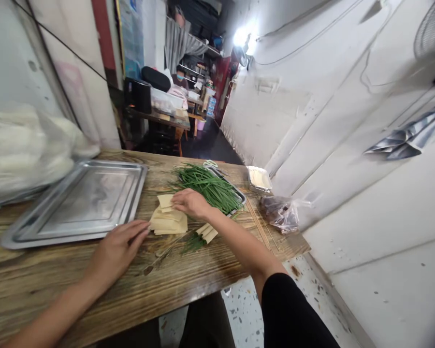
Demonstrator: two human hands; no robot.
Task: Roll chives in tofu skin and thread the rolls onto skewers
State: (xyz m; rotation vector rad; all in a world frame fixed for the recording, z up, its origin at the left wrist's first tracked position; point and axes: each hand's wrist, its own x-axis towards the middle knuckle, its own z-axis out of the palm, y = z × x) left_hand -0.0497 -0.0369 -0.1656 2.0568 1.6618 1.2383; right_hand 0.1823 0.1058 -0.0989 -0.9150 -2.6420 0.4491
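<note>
Between my hands, a fanned stack of pale sheets (169,225) runs away from me, my right hand (191,203) pinching its far end while my left hand (115,247) meets the near-left corner, its grip impossible to tell, green chives (210,186) just beyond the right.

No text, label, number or sign can be read

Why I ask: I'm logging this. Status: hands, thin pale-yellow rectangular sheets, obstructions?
Left hand at left edge of sheets. Right hand on upper sheets. Sheets overlap, piled. Nothing visibly in the way; long green stalks alongside.
</note>
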